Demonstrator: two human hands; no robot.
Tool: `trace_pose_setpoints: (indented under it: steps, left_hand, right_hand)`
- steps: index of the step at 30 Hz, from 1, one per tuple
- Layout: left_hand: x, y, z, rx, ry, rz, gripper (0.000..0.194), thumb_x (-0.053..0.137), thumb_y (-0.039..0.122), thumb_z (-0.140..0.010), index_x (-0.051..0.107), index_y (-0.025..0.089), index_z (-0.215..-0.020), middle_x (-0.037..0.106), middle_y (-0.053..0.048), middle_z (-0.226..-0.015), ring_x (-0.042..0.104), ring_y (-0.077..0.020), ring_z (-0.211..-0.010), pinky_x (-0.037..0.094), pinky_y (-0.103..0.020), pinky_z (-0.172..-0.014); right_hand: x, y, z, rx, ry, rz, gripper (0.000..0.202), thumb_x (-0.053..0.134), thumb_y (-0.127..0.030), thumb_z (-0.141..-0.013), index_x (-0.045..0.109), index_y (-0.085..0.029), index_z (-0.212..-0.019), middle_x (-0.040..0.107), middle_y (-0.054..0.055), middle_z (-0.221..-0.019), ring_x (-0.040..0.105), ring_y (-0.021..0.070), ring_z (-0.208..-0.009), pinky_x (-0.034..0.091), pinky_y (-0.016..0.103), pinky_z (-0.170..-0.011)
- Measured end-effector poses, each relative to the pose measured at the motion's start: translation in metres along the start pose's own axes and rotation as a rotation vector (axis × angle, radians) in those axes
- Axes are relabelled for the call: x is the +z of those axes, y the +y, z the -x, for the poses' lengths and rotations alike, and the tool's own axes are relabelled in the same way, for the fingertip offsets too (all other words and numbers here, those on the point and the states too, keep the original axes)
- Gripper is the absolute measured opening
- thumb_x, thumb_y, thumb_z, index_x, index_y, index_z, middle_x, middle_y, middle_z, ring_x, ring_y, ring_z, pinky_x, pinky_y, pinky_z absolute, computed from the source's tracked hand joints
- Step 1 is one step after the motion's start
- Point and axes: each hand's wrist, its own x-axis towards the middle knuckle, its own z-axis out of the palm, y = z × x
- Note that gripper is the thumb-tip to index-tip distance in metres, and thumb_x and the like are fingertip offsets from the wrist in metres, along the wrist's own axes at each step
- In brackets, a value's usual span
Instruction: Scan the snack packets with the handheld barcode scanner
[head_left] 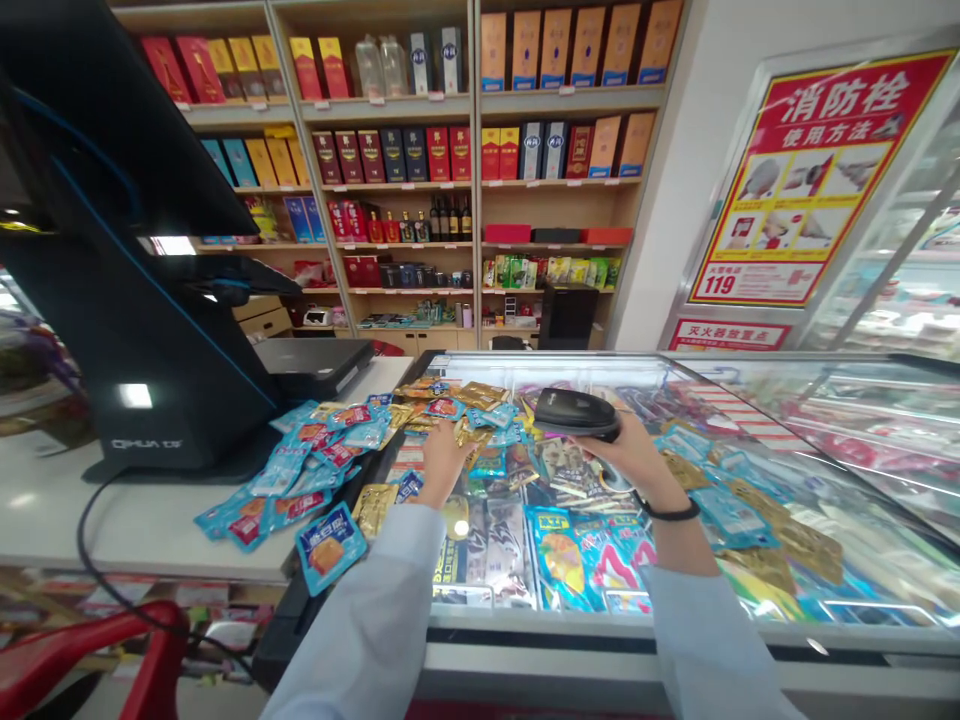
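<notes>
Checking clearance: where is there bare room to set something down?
Free: the white counter in front of the black stand, left of the blue packets, though a cable crosses it; and the glass top between the left hand and right hand, toward its near edge. Crowded: around the left hand and right of the right hand, where more packets lie.

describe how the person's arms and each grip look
The left sleeve and right sleeve are plain pale blue; the right stops farther up the forearm. A slim black band circles the right wrist. The left grip and right grip are ungloved.
</notes>
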Motion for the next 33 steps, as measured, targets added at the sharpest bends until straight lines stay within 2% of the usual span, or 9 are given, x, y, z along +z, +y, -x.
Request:
trace_pose_setpoints:
  steps: [4, 8, 10, 12, 15, 17, 22, 26, 33]
  left_hand:
    - [-0.007, 0.002, 0.000, -0.055, -0.082, 0.081, 0.048, 0.072, 0.039, -0.070, 0.056, 0.012, -0.106, 0.067, -0.014, -0.100, 0.062, -0.0260, -0.097, 0.040, -0.029, -0.076]
    - [-0.018, 0.004, -0.003, -0.053, -0.155, 0.162, 0.024, 0.068, 0.036, -0.072, 0.063, 0.017, -0.085, 0.069, -0.008, -0.085, 0.063, -0.0238, -0.086, 0.038, -0.027, -0.070]
    - [-0.025, 0.004, -0.005, -0.049, -0.138, 0.213, 0.015, 0.067, 0.031, -0.071, 0.062, 0.017, -0.075, 0.066, -0.005, -0.078, 0.061, -0.0221, -0.079, 0.038, -0.027, -0.067]
    - [-0.032, 0.003, -0.007, -0.045, -0.046, 0.317, 0.012, 0.066, 0.027, -0.070, 0.059, 0.018, -0.071, 0.064, -0.003, -0.073, 0.059, -0.0194, -0.074, 0.037, -0.026, -0.066]
    - [-0.040, 0.003, -0.009, -0.128, 0.145, 0.610, 0.015, 0.065, 0.030, -0.070, 0.055, 0.018, -0.070, 0.060, 0.001, -0.068, 0.056, -0.0151, -0.068, 0.039, -0.024, -0.063]
    - [-0.042, 0.005, -0.009, -0.252, 0.181, 0.877, 0.020, 0.066, 0.035, -0.068, 0.054, 0.018, -0.072, 0.059, 0.002, -0.067, 0.056, -0.0135, -0.064, 0.042, -0.023, -0.060]
    - [-0.041, 0.018, -0.003, -0.454, -0.012, 1.378, 0.038, 0.075, 0.033, -0.056, 0.062, 0.016, -0.088, 0.067, -0.003, -0.076, 0.063, -0.0155, -0.063, 0.049, -0.026, -0.058]
    - [-0.035, 0.028, 0.006, -0.420, -0.105, 1.418, 0.047, 0.079, 0.035, -0.052, 0.068, 0.014, -0.092, 0.071, -0.005, -0.076, 0.064, -0.0159, -0.062, 0.048, -0.025, -0.057]
    - [-0.026, 0.038, 0.015, -0.342, -0.119, 1.208, 0.046, 0.080, 0.037, -0.051, 0.074, 0.011, -0.088, 0.071, -0.005, -0.073, 0.064, -0.0194, -0.069, 0.047, -0.028, -0.063]
  right_hand:
    - [0.001, 0.003, 0.002, 0.010, -0.024, -0.032, 0.032, 0.070, -0.046, -0.067, 0.068, -0.016, -0.077, 0.066, 0.004, -0.058, 0.060, 0.0193, -0.053, 0.048, 0.031, -0.056]
    - [0.001, 0.007, 0.004, 0.001, -0.005, -0.007, 0.030, 0.070, -0.045, -0.066, 0.068, -0.016, -0.075, 0.066, 0.004, -0.057, 0.060, 0.0196, -0.055, 0.048, 0.030, -0.055]
    - [0.001, 0.010, 0.005, 0.010, 0.010, 0.014, 0.028, 0.071, -0.043, -0.065, 0.067, -0.017, -0.073, 0.064, 0.003, -0.054, 0.060, 0.0197, -0.054, 0.048, 0.030, -0.055]
    - [0.002, 0.011, 0.006, 0.022, 0.015, 0.025, 0.027, 0.071, -0.042, -0.065, 0.067, -0.017, -0.074, 0.064, 0.003, -0.054, 0.061, 0.0204, -0.056, 0.048, 0.030, -0.055]
    - [0.004, 0.012, 0.006, 0.009, 0.034, 0.024, 0.031, 0.072, -0.041, -0.063, 0.069, -0.015, -0.080, 0.066, 0.004, -0.059, 0.063, 0.0230, -0.065, 0.049, 0.031, -0.060]
    - [0.006, 0.012, 0.006, -0.002, 0.059, 0.022, 0.033, 0.072, -0.040, -0.062, 0.070, -0.014, -0.083, 0.067, 0.004, -0.060, 0.064, 0.0234, -0.068, 0.049, 0.031, -0.061]
    - [0.006, 0.010, 0.006, 0.052, 0.101, 0.016, 0.030, 0.073, -0.043, -0.060, 0.069, -0.015, -0.071, 0.063, 0.003, -0.053, 0.060, 0.0212, -0.057, 0.047, 0.030, -0.054]
    - [0.005, 0.008, 0.007, 0.055, 0.132, -0.011, 0.035, 0.072, -0.044, -0.061, 0.072, -0.014, -0.079, 0.067, 0.004, -0.059, 0.063, 0.0236, -0.063, 0.048, 0.031, -0.056]
    - [0.012, 0.010, 0.008, 0.072, 0.216, 0.098, 0.034, 0.073, -0.041, -0.059, 0.073, -0.015, -0.080, 0.073, 0.007, -0.072, 0.066, 0.0264, -0.074, 0.051, 0.033, -0.065]
